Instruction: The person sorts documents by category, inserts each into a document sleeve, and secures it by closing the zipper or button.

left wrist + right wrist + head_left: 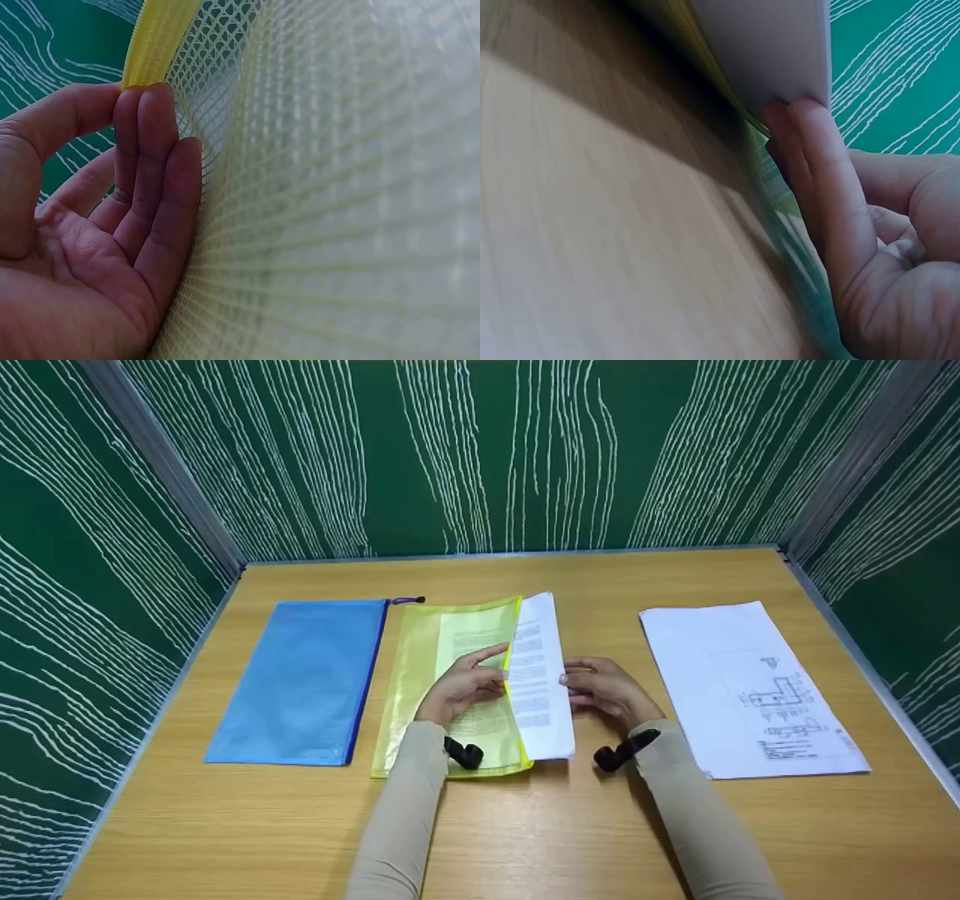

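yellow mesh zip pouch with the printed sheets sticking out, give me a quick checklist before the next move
1. Left hand pinching the yellow mesh zip pouch at its open edge: ok
2. Right hand on the printed sheets at their outer edge: ok
3. Pouch opening unobstructed: not ok, the sheets stick out through it
4. Sheets' near inner corner unbent: cannot tell, hidden
5. Technical drawing sheet apart from the pouch: ok

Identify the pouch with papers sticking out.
The yellow pouch, in the middle: printed sheets protrude from its right edge, while none protrude from the blue pouch on the left.
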### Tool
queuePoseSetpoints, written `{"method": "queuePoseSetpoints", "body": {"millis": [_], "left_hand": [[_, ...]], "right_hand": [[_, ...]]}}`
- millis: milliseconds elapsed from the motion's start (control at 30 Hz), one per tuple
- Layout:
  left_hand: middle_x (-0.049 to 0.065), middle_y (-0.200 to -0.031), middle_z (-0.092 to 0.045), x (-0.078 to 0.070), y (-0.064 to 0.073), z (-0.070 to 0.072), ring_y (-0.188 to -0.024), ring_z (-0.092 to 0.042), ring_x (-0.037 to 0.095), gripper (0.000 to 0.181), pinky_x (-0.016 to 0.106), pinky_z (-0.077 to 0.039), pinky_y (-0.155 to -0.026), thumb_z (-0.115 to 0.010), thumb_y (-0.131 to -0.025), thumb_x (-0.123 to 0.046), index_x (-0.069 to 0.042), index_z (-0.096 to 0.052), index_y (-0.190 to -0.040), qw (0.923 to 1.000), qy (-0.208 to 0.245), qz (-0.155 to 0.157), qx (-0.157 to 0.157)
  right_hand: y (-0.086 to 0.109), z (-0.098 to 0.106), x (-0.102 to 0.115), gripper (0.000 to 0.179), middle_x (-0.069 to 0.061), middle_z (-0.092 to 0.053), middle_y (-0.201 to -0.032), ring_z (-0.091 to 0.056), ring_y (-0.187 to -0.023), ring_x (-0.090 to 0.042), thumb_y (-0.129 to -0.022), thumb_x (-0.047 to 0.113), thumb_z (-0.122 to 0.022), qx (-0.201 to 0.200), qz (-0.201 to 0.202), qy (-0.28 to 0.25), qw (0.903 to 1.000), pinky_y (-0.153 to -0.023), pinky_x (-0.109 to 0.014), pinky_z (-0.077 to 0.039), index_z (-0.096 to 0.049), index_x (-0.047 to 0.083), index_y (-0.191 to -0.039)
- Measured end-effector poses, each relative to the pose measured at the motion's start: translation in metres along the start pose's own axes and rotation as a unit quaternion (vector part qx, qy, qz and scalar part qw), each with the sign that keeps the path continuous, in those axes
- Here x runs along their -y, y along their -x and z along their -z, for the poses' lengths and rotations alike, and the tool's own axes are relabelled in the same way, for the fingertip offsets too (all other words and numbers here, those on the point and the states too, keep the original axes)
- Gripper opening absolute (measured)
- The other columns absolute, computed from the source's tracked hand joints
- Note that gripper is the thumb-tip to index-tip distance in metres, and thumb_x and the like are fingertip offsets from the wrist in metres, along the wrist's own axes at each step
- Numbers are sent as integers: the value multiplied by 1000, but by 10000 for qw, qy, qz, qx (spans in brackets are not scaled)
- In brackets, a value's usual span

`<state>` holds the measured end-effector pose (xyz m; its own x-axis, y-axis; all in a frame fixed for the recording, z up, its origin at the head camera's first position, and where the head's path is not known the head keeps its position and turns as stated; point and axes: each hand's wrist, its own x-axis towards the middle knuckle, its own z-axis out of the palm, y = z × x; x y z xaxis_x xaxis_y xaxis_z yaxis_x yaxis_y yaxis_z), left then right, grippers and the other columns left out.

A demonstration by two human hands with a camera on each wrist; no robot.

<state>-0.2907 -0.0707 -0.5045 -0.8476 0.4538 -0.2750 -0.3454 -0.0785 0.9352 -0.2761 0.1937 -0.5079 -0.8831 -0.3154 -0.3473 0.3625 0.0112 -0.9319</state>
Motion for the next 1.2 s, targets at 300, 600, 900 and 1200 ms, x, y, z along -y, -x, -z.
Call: {"method": "queuePoseSetpoints", "body": {"millis": [300,600,900,1200], "left_hand": [[0,-69,-64,0,1,-1,-64,-62,12,62,29,-55,-72,-63,-86,-3,-23,-47,-143,10000,20,-27,-21],[1,-70,-64,1,1,1,-65,-62,13,61,30,-56,-72,-64,-86,-4,-24,-49,-142,9999,83,-2,-61],[0,-69,-64,2,1,2,-65,-63,12,62,29,-56,-73,-63,-86,-3,-24,-48,-142,9999,157,-49,17],[0,-70,-64,0,3,2,-66,-63,13,60,30,-56,-73,-62,-89,-5,-26,-46,-143,9997,173,-86,131]], "right_hand": [[-2,-9,-1,56,-3,-69,-97,-69,-85,-16,-91,7,-63,47,15,-82,10000,-76,-29,-58,-39,-7,-140],[-5,-16,-2,50,-6,-67,-99,-69,-88,-17,-92,8,-62,59,-42,-211,9998,-77,-31,-58,-41,-5,-136],[-3,-16,0,49,-5,-67,-96,-68,-84,-16,-92,10,-63,-91,-139,-3,9999,-73,-29,-58,-42,-5,-135],[-2,-17,5,47,-4,-65,-99,-66,-84,-14,-93,8,-61,-147,-130,141,9997,-74,-28,-58,-45,-7,-135]]}}
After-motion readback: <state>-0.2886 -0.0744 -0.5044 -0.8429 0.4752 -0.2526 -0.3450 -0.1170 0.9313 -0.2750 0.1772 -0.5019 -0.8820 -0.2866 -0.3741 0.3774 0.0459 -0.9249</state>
